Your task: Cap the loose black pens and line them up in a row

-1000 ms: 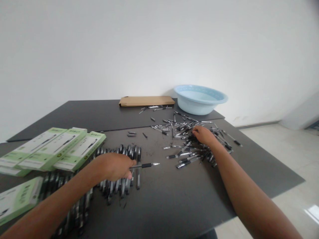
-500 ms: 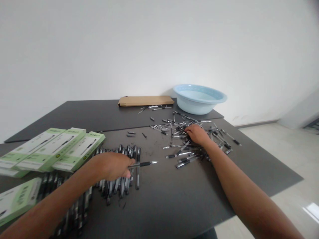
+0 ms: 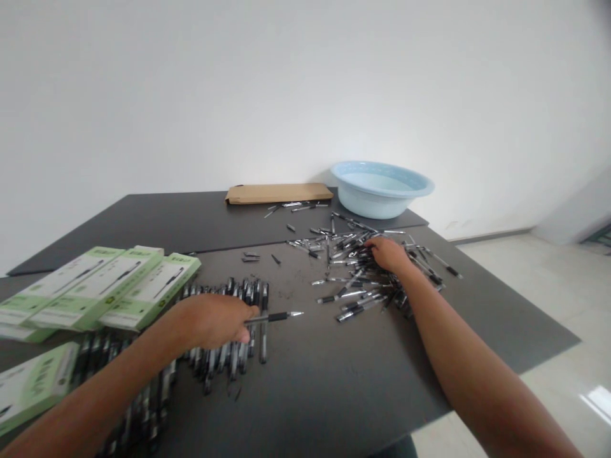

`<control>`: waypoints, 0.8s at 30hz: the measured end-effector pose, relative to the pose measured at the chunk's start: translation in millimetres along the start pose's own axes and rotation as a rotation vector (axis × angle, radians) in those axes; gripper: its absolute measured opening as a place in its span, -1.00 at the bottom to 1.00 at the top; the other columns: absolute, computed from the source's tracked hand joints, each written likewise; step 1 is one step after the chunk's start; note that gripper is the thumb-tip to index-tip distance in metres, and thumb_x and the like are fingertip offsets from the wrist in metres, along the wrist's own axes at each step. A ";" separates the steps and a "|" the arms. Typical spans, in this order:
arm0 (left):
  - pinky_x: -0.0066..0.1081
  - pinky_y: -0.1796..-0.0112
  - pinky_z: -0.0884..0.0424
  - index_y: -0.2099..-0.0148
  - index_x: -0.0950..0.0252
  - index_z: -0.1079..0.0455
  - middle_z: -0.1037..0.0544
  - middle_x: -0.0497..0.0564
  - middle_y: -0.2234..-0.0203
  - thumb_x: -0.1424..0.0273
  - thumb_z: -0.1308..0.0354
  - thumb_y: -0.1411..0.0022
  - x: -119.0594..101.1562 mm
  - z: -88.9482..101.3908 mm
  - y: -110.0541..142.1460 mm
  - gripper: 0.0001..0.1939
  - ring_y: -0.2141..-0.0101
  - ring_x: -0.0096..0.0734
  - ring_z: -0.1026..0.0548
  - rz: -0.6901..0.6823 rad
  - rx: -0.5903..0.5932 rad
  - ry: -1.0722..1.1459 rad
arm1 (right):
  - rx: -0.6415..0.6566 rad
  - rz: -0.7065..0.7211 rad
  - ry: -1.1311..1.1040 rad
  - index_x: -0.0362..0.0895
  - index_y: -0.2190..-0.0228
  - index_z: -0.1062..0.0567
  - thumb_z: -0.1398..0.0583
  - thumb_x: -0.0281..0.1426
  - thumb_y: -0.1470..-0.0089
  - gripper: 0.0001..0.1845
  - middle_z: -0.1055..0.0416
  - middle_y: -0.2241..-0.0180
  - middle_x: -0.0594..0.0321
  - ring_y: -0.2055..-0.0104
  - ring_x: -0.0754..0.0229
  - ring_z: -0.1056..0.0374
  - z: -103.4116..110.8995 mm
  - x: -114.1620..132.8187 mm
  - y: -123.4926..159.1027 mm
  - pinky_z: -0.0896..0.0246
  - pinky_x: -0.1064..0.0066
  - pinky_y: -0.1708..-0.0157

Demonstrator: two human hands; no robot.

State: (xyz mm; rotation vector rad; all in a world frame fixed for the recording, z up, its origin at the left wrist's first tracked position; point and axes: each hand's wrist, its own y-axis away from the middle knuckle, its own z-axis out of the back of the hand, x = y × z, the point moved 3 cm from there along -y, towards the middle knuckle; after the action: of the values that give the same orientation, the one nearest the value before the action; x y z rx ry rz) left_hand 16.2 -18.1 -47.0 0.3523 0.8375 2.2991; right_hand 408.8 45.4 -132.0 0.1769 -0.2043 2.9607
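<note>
My left hand [image 3: 224, 318] pinches an uncapped gel pen [image 3: 278, 316] with a black grip, its metal tip pointing right. Beneath that hand lies a row of capped pens [image 3: 233, 362], side by side on the dark table. My right hand [image 3: 389, 254] reaches into a loose pile of uncapped pens [image 3: 351, 292] lying in many directions. Its fingers are drawn together at the pile, and what they hold, if anything, is hidden. Several small black pen caps [image 3: 251, 256] lie between the row and the pile.
Green and white pen boxes [image 3: 114, 286] lie stacked on the left, with another box [image 3: 35, 385] nearer me. A light blue basin [image 3: 382, 197] and a flat brown carton [image 3: 279, 193] stand by the wall. The table's right edge [image 3: 515, 289] borders pale floor.
My right hand has shifted slightly to the right within the pen pile. The left hand stays nearly still with its pen.
</note>
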 end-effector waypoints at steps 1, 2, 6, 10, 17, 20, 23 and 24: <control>-0.20 0.25 -0.42 -0.21 0.25 -0.28 -0.56 0.24 0.13 0.36 -0.02 -0.20 -0.7 0.7 0.6 -0.49 0.17 0.01 -0.52 0.005 0.007 0.001 | 0.002 0.002 0.005 0.00 0.12 -0.51 -0.03 -0.44 -0.09 -0.62 -0.42 -0.01 0.17 -0.05 -0.05 -0.27 0.5 2.4 0.4 -0.14 0.06 0.00; -0.21 0.25 -0.42 -0.20 0.26 -0.28 -0.57 0.24 0.15 0.36 -0.02 -0.20 -1.7 1.7 1.4 -0.49 0.18 0.01 -0.53 0.009 0.013 0.002 | 0.003 0.006 0.009 0.00 0.12 -0.51 -0.03 -0.43 -0.09 -0.63 -0.41 -0.01 0.16 -0.05 -0.07 -0.27 1.7 4.6 1.0 -0.14 0.04 0.01; -0.22 0.27 -0.42 -0.19 0.28 -0.30 -0.58 0.24 0.18 0.38 -0.03 -0.20 -7.1 5.6 4.2 -0.51 0.21 0.00 -0.53 0.012 0.016 0.007 | 0.004 0.052 0.010 -0.01 0.12 -0.50 -0.02 -0.39 -0.13 -0.65 -0.40 -0.01 0.14 -0.06 -0.07 -0.24 7.4 15.5 4.7 -0.12 0.00 0.01; -0.20 0.22 -0.42 -0.21 0.26 -0.28 -0.56 0.25 0.13 0.40 -0.04 -0.22 -9.4 6.3 4.7 -0.50 0.16 0.01 -0.52 0.033 0.016 -0.002 | 0.036 0.131 0.007 0.03 0.15 -0.52 -0.02 -0.36 -0.15 -0.67 -0.40 0.01 0.18 -0.06 -0.02 -0.23 7.7 29.2 6.9 -0.10 0.06 0.00; -0.15 0.21 -0.41 -0.24 0.28 -0.24 -0.55 0.29 0.11 0.38 -0.03 -0.24 -9.3 4.6 3.8 -0.49 0.14 0.06 -0.52 0.019 0.030 -0.016 | 0.050 0.113 0.040 -0.04 0.21 -0.55 -0.01 -0.39 -0.15 -0.67 -0.40 0.09 0.04 -0.03 -0.08 -0.23 6.6 32.1 7.2 -0.11 0.03 0.04; -0.19 0.21 -0.41 -0.23 0.27 -0.25 -0.55 0.27 0.11 0.37 -0.03 -0.23 -9.3 4.5 3.6 -0.49 0.14 0.03 -0.51 0.024 0.023 -0.016 | 0.053 0.110 0.040 -0.07 0.23 -0.54 -0.01 -0.39 -0.14 -0.69 -0.41 0.11 0.03 0.01 -0.07 -0.25 8.0 33.6 7.9 -0.13 0.04 0.07; -0.20 0.23 -0.41 -0.23 0.27 -0.25 -0.55 0.26 0.11 0.37 -0.04 -0.23 -9.3 3.9 3.0 -0.49 0.15 0.01 -0.52 0.021 0.024 -0.025 | 0.059 0.136 0.033 -0.04 0.17 -0.51 -0.03 -0.35 -0.14 -0.69 -0.40 0.08 0.07 0.00 -0.05 -0.25 8.9 39.4 9.4 -0.13 0.07 0.06; -0.20 0.23 -0.42 -0.23 0.27 -0.25 -0.55 0.26 0.12 0.37 -0.04 -0.23 -9.5 3.8 2.8 -0.49 0.16 0.01 -0.52 0.019 0.025 -0.026 | 0.063 0.145 0.032 -0.02 0.15 -0.51 -0.04 -0.34 -0.13 -0.69 -0.40 0.07 0.09 -0.01 -0.05 -0.24 8.9 41.5 9.8 -0.12 0.07 0.05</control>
State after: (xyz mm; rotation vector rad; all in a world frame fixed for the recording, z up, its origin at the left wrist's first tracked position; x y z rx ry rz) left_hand 23.6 -24.2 -42.5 0.4027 0.8539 2.2986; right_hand 367.4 41.1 -119.1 0.1274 -0.1250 3.1138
